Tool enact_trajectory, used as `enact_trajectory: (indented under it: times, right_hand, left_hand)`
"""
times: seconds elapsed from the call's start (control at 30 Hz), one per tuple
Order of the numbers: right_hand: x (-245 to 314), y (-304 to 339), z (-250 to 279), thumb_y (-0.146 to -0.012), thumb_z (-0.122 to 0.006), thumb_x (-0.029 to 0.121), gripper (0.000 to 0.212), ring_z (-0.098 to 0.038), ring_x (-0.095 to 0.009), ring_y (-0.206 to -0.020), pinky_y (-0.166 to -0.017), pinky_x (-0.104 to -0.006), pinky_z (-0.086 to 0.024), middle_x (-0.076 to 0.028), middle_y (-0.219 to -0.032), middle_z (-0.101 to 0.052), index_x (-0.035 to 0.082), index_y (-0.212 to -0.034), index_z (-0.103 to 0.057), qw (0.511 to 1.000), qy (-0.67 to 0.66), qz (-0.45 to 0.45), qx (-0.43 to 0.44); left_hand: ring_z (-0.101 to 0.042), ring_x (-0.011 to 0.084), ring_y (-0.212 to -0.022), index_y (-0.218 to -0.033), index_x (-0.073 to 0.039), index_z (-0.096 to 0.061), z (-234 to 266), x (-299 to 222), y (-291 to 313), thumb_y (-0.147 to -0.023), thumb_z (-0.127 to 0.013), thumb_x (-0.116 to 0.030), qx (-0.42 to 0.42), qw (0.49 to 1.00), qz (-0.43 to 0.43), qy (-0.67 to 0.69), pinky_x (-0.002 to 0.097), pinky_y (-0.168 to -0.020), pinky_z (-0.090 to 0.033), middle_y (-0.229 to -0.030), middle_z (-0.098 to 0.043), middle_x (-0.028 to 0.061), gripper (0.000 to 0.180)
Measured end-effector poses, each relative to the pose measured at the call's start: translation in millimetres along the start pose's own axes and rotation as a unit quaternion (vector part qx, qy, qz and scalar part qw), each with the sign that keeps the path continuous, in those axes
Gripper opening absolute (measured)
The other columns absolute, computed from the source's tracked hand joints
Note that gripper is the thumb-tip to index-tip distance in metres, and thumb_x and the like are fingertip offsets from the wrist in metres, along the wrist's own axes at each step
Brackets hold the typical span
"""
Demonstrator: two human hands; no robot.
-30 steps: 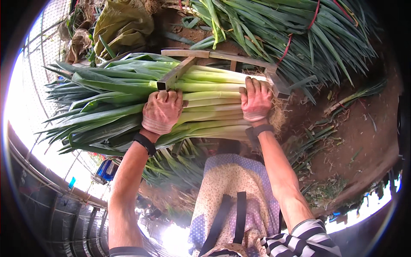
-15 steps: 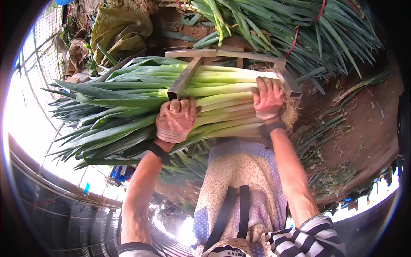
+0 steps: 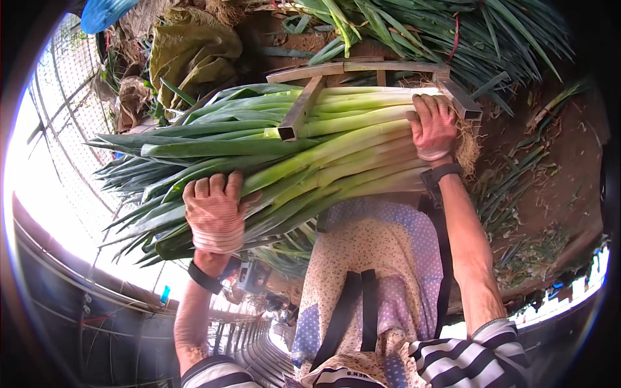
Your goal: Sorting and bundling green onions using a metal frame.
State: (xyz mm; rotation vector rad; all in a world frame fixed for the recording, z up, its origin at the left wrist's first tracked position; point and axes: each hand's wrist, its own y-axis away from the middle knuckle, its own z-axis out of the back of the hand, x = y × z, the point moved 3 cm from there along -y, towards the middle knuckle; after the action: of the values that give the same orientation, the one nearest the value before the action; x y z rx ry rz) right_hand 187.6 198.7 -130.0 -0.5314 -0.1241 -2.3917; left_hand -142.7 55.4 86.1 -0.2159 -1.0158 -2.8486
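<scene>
A thick row of large green onions (image 3: 362,142), with pale stalks and long dark green leaves, lies across a metal frame (image 3: 301,110) with upright square-tube arms. Near the root end on the right, my right hand (image 3: 432,129) curls its gloved fingers over the pale stalks. The roots (image 3: 468,145) hang out just past it. Over on the left, my left hand (image 3: 215,216), also gloved, grips the front leaves from above. Both gloves are pinkish and dirt-stained. The undersides of the stalks and the frame's base are hidden.
More green onions (image 3: 517,39), tied with red bands, lie at the far right. A crumpled olive sack (image 3: 191,55) and a blue object (image 3: 107,14) sit at the far left. Loose leaves and scraps (image 3: 517,184) litter the brown ground on the right.
My left hand has slid left and nearer to me, from beside the frame arm out along the leaves. My right hand stays on the root end. The whole view has shifted slightly.
</scene>
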Motion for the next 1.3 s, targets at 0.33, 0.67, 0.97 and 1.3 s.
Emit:
enact_trajectory:
  times: [0.33, 0.67, 0.97, 1.3]
  right_hand:
    - [3, 1, -1, -0.087, -0.064, 0.031, 0.037, -0.057, -0.029, -0.106, -0.096, -0.0438, -0.040, -0.007, -0.114, -0.063, 0.009, -0.117, -0.063, 1.000, 0.005, -0.001, -0.018]
    - [1, 2, 0, -0.089, -0.063, 0.032, 0.036, -0.058, -0.029, -0.108, -0.098, -0.0466, -0.040, -0.007, -0.113, -0.063, 0.010, -0.117, -0.063, 0.999, 0.003, 0.001, -0.039]
    - [3, 3, 1, -0.087, -0.065, 0.030, 0.037, -0.057, -0.029, -0.108, -0.098, -0.0459, -0.041, -0.007, -0.112, -0.063, 0.009, -0.117, -0.063, 0.999, -0.004, -0.003, -0.034]
    - [0, 5, 0, -0.088, -0.064, 0.031, 0.036, -0.057, -0.027, -0.109, -0.097, -0.0441, -0.042, -0.006, -0.112, -0.063, 0.010, -0.118, -0.063, 0.998, -0.006, 0.004, -0.057]
  left_hand:
    - [-0.053, 0.0335, -0.103, -0.108, -0.015, -0.067, -17, 32, -16, -0.071, -0.077, -0.045, -0.046, 0.996, -0.062, 0.049, 0.0485, -0.093, -0.042, -0.106, -0.055, 0.0109, 0.048]
    - [-0.053, 0.0295, -0.114, -0.129, -0.009, -0.055, 14, -22, -40, -0.068, -0.082, -0.043, -0.083, 0.987, -0.134, 0.003, 0.0437, -0.104, -0.041, -0.118, -0.057, 0.0098, 0.075]
    - [-0.059, 0.0247, -0.090, -0.120, -0.009, -0.058, 5, -30, -40, -0.076, -0.075, -0.044, 0.082, 0.990, -0.116, -0.014, 0.0388, -0.085, -0.049, -0.100, -0.058, 0.0062, 0.059]
    - [-0.050, 0.0245, -0.110, -0.120, -0.007, -0.060, 4, -54, -35, -0.079, -0.061, -0.020, -0.076, 0.964, -0.242, -0.075, 0.0416, -0.104, -0.041, -0.112, -0.056, 0.0094, 0.043]
